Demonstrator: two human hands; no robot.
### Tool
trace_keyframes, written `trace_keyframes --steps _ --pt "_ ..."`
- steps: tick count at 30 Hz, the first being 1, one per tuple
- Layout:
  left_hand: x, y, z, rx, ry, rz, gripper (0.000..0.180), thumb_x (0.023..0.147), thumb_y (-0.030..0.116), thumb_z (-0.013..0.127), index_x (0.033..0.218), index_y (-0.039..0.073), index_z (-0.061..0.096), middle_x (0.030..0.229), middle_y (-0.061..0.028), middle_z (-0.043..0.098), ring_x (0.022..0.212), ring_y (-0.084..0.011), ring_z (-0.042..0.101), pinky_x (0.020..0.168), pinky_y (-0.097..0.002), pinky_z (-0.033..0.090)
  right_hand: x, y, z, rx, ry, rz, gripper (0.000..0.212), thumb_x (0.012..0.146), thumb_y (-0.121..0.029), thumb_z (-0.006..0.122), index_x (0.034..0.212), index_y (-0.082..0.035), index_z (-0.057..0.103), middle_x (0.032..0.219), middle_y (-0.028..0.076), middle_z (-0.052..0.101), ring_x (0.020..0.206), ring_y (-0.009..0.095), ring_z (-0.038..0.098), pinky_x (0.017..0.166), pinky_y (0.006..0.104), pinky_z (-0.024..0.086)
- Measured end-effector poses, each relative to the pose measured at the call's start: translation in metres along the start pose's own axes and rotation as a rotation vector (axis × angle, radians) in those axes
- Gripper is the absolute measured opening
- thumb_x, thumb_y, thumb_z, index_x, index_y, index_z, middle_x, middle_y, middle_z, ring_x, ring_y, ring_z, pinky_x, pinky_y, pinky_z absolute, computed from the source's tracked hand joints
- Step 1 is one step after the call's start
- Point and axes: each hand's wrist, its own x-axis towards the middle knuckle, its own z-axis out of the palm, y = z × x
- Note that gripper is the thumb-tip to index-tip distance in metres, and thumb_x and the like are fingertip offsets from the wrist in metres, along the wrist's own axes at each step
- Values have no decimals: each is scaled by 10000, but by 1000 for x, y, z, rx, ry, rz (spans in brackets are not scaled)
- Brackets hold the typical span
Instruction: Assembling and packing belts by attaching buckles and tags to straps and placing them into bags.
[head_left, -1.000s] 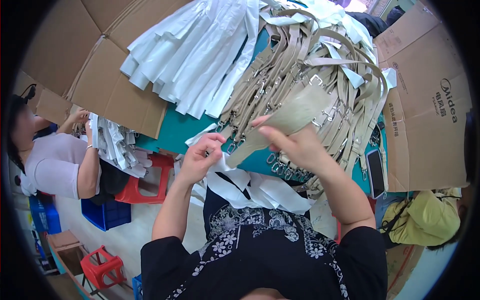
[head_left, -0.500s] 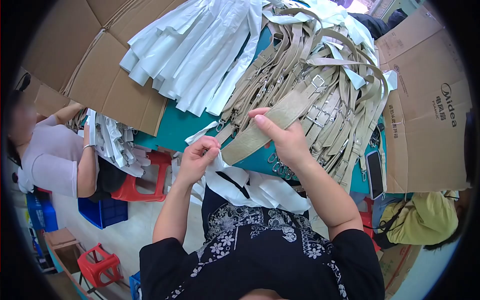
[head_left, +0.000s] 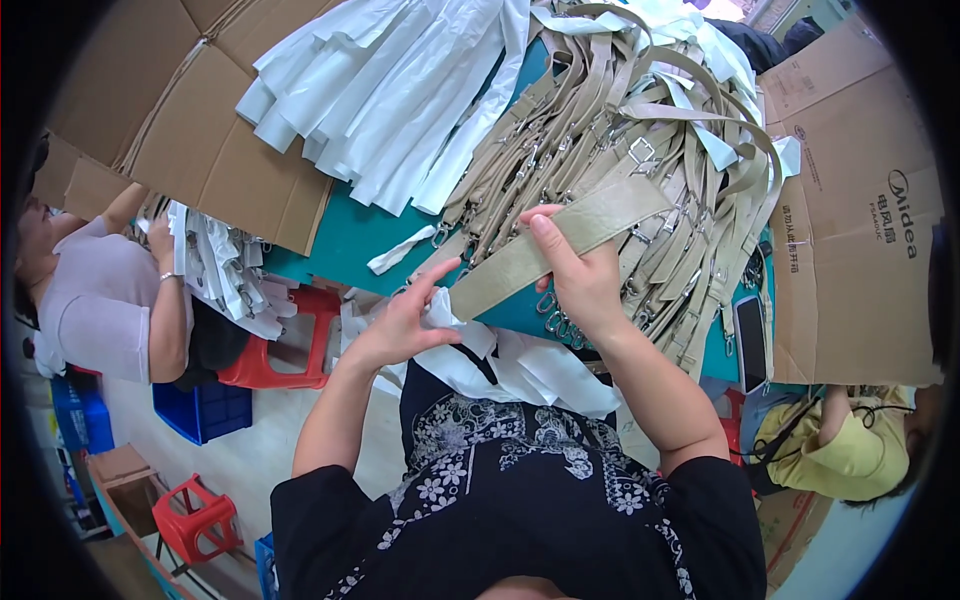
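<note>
A wide beige strap (head_left: 530,262) slants over the table's front edge, its far end lying over the strap pile. My right hand (head_left: 580,285) is closed around its middle, thumb on top. By the strap's near left end is my left hand (head_left: 405,322), thumb and fingers spread apart. A crumpled piece of white paper (head_left: 441,309) sits between those fingers, beside the strap's end; whether it is attached there I cannot tell. More white paper strips (head_left: 545,375) hang below the table edge, against my dark patterned top.
Many beige straps with metal buckles and clips (head_left: 600,150) cover the green table (head_left: 345,245). White sheets (head_left: 390,110) lie at the back left. Cardboard boxes (head_left: 850,230) flank both sides. A phone (head_left: 749,343) rests at the right edge. One person (head_left: 115,290) works at left, another at right.
My left hand's fingers have opened from a pinch on the white paper at the strap's end. My right hand and the strap have shifted slightly right.
</note>
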Motion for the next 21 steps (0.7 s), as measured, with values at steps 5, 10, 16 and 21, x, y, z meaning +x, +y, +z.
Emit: trace_keyframes --steps 5,10,16,21 --pt "7 15 10 -360 -43 -64 921 614 -57 748 1379 70 252 1236 -67 458 1070 -117 484 892 -274 417 -10 15 13 -33 29 -168 169 877 -177 561 906 -15 598 651 15 560 458 68 493 394 207 376" --pt "8 18 12 -343 -94 -10 900 625 -46 744 1375 78 262 1226 -74 452 1075 -118 468 853 -280 439 7 -2 -11 -293 -18 -442 123 873 -126 562 919 -23 610 797 25 604 741 107 560 667 248 440" --pt "5 -1 14 272 214 572 409 662 109 756 1023 105 563 1140 -120 475 985 -231 541 793 -322 469 14 2 -17 -277 1 -422 142 856 -155 593 912 -28 621 684 -7 559 579 67 521 514 223 421" --pt "5 28 19 625 253 531 185 667 97 725 813 71 615 1102 -149 492 919 -283 562 743 -343 487 14 4 -15 -252 58 -331 166 858 -186 591 907 -30 621 638 -21 527 493 51 479 425 211 384"
